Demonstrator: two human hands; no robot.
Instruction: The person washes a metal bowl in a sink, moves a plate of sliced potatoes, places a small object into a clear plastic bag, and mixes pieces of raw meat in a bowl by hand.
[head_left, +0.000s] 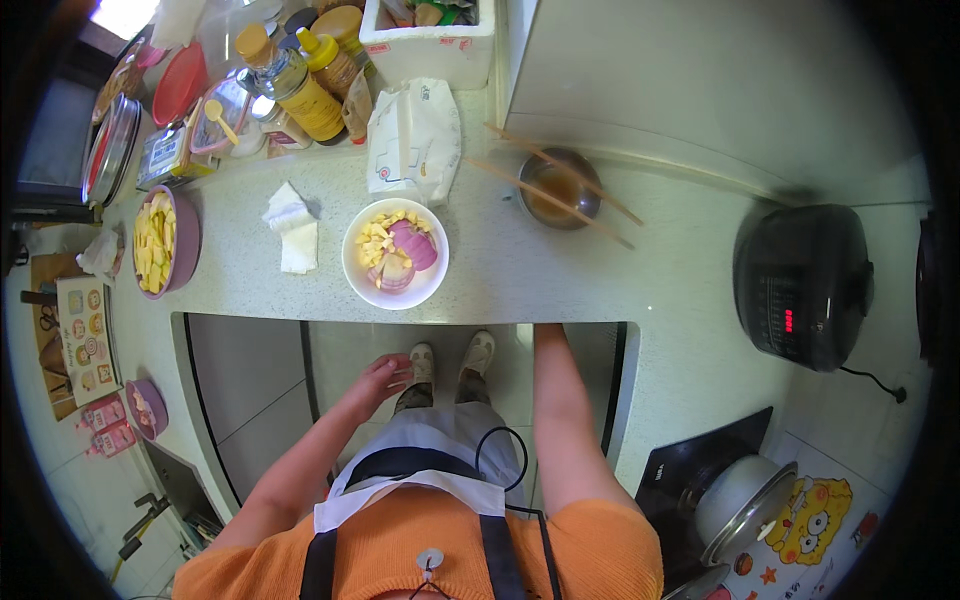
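Observation:
My left hand (384, 381) hangs below the counter's front edge with nothing in it, its fingers a little apart. My right forearm (566, 405) reaches under the counter edge, and the hand itself is hidden there. On the counter before me stands a white bowl (352, 262) with chopped garlic-like pieces (377, 238) and sliced red onion (415, 245). Left of it lies a crumpled white paper towel (298, 244). A pack of tissues (414, 139) sits behind the bowl. To the right, two pairs or single chopsticks (562, 176) lie across a metal bowl (534, 210) of brownish liquid.
At left stands a purple bowl (189, 240) of cut yellow-green vegetable, with a smaller purple bowl (157, 405) nearer. Bottles (311, 105) and a white foam box (435, 56) line the back. A black electric cooker (802, 289) and a lidded pot (739, 502) are at right.

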